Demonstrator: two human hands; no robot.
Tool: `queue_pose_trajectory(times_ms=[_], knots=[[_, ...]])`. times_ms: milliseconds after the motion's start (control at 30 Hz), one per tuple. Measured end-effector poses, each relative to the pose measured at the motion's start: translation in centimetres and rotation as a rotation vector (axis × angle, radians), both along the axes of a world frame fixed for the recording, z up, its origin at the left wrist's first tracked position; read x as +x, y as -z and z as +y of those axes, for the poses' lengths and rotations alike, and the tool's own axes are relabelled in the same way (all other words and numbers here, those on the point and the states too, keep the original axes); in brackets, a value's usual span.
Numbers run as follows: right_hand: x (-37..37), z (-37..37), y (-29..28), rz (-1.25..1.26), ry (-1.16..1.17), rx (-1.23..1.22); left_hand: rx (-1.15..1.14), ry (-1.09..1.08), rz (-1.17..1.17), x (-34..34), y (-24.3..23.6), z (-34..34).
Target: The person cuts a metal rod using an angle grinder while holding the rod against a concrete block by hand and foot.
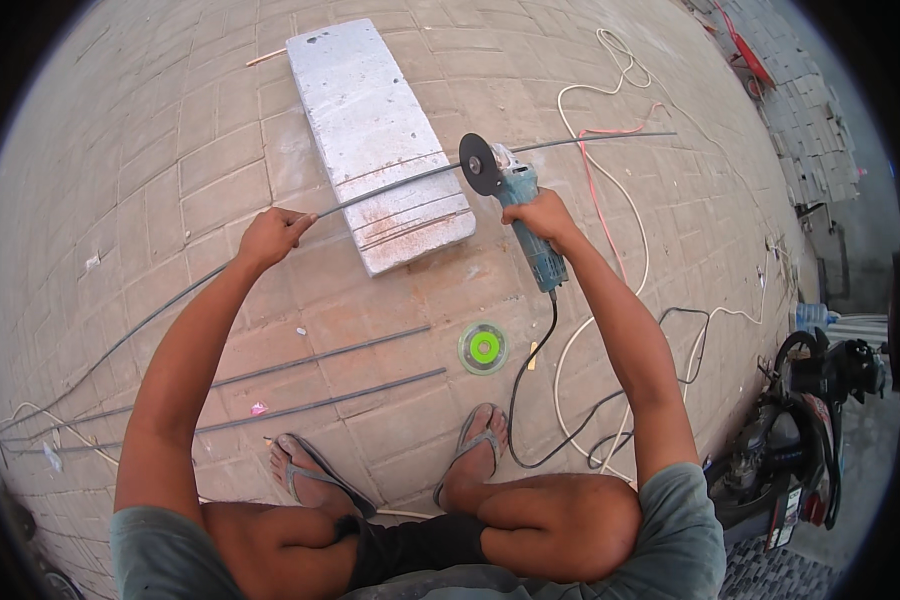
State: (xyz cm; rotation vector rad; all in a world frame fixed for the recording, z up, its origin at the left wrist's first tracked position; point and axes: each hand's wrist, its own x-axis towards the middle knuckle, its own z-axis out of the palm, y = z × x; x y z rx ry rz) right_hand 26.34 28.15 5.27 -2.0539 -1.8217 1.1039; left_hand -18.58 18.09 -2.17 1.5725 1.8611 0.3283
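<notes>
My left hand point(275, 238) is closed round a long thin grey metal rod point(395, 185). The rod lies across a pale concrete block point(370, 110) and reaches past it on both sides. Several dark grooves and a reddish-brown stain mark the block's near end. In my right hand point(545, 218) is a teal angle grinder point(522, 185), held by its body with its cord trailing down. Its dark cutting disc point(479, 165) stands beside the block's right edge, close to the rod; whether they touch I cannot tell. Whether the disc spins also cannot be seen.
Two more rods point(320, 356) lie on the paving left of my feet. A green-centred disc point(484, 347) rests ahead of my right foot. Pale and dark cables point(635, 205) loop across the right side. A motorcycle point(785, 440) stands at the lower right.
</notes>
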Motion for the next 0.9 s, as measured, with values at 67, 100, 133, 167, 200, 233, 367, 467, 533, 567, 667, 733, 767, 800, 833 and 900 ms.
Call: queue_pose_trajectory(times_ms=[67, 100, 133, 167, 200, 233, 367, 467, 533, 567, 667, 733, 767, 800, 833, 900], knots=[[0.1, 0.0, 0.1, 0.000, 0.000, -0.002, -0.004, -0.005, 0.010, 0.0, -0.1, 0.0], [0.0, 0.0, 0.2, 0.004, -0.008, 0.004, -0.006, -0.005, 0.009, -0.1, -0.1, 0.0], [-0.1, 0.0, 0.2, 0.007, -0.015, 0.010, -0.009, -0.005, 0.008, -0.2, 0.0, -0.1], [0.1, 0.1, 0.4, 0.006, -0.014, 0.011, -0.007, -0.004, 0.007, -0.1, 0.0, 0.0], [0.3, 0.2, 0.5, -0.008, -0.013, 0.002, -0.004, 0.002, 0.004, 0.0, 0.1, 0.1], [0.6, 0.4, 0.6, -0.022, -0.013, -0.006, -0.001, 0.009, 0.000, 0.1, 0.1, 0.2], [-0.1, 0.0, 0.1, -0.015, -0.012, 0.011, -0.018, 0.008, 0.006, -0.2, 0.1, 0.1], [-0.4, 0.1, -0.1, -0.028, -0.017, 0.014, -0.079, 0.030, 0.020, -0.6, 0.1, 0.4], [0.0, 0.3, 0.1, -0.035, -0.016, 0.018, -0.079, 0.006, 0.012, -0.2, 0.1, 0.5], [0.0, 0.4, 0.2, -0.034, -0.017, 0.017, -0.081, 0.005, 0.012, -0.3, 0.1, 0.4], [0.0, 0.6, 0.5, -0.017, -0.019, 0.038, -0.076, 0.017, 0.019, -0.4, 0.1, 0.4], [-0.1, 0.6, 0.4, -0.017, -0.028, 0.024, -0.085, 0.013, 0.024, -0.3, 0.0, 0.4], [-0.1, 0.6, 0.5, -0.017, -0.028, 0.023, -0.086, 0.013, 0.024, -0.4, 0.0, 0.4], [0.0, 0.6, 0.5, -0.006, -0.024, 0.030, -0.079, 0.016, 0.021, -0.4, 0.0, 0.4], [0.0, 0.6, 0.5, 0.005, -0.020, 0.037, -0.072, 0.019, 0.019, -0.4, 0.0, 0.4], [0.0, 0.7, 0.5, -0.001, -0.017, 0.034, -0.081, 0.019, 0.015, -0.5, 0.1, 0.4]])
